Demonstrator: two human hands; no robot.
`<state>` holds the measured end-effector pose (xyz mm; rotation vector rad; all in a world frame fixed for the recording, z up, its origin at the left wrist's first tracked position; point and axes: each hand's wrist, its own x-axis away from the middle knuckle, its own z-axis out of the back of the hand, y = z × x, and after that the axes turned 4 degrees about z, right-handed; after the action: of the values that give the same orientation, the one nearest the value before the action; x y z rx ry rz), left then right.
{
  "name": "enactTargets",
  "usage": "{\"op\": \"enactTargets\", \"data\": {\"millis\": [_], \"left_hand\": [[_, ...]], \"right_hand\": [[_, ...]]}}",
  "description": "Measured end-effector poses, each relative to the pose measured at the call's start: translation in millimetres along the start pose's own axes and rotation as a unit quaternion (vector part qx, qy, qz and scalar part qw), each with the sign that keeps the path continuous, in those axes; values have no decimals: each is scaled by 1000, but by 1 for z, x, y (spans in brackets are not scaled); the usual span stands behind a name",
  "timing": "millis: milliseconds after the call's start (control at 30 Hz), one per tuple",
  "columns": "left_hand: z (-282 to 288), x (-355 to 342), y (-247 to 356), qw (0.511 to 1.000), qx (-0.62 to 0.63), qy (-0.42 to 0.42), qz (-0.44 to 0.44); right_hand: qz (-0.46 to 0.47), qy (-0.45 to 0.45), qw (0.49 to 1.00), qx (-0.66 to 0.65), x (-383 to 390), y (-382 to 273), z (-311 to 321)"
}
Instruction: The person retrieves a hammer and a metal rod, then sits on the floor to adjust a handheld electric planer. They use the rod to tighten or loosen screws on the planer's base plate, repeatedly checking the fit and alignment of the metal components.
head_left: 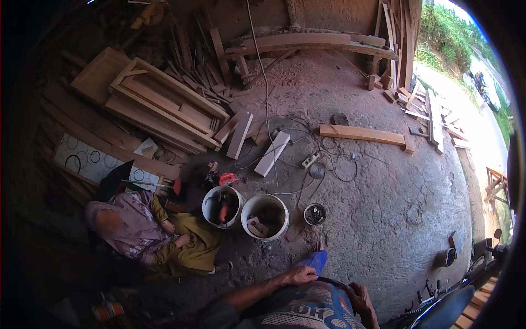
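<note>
My left hand (301, 275) rests at the front hem of my printed shirt (307, 307), above blue trousers (315, 260). Its fingers are curled, and whatever may be inside them is hidden. At the right side of the shirt is my right hand (361, 300), partly in shade, its fingers not clear. Ahead of the left hand stand a white bucket (287, 218) with wood pieces inside and another bucket (204, 207) holding an orange-red tool. A small round tin (315, 223) with dark contents sits to their right on the rough floor.
To the left sits a person (159, 230) in a patterned top. A red power tool (227, 179), cables and an extension socket (310, 160) lie ahead. Beyond are planks (273, 153), a long beam (361, 133), wooden frames (170, 104) and a bench (307, 41). A motorbike (444, 307) stands at right.
</note>
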<state>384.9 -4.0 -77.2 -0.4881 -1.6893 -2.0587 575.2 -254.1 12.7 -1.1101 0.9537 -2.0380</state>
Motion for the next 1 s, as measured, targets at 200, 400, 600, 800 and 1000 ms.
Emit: {"op": "enactTargets", "data": {"millis": [200,400,600,800,1000], "left_hand": [[60,-91,95,988,-28,116,-97],[208,-91,358,827,29,264,-495],[304,-80,450,712,-120,216,-657],[358,-155,425,719,-29,470,-511],[399,-286,280,619,401,674,-52]], "right_hand": [[85,58,944,314,-97,217,78],[-204,5,957,208,-199,313,155],[-189,-28,970,152,-347,223,206],[-165,-48,976,135,-538,167,276],[-224,2,974,-48,-732,70,355]]}}
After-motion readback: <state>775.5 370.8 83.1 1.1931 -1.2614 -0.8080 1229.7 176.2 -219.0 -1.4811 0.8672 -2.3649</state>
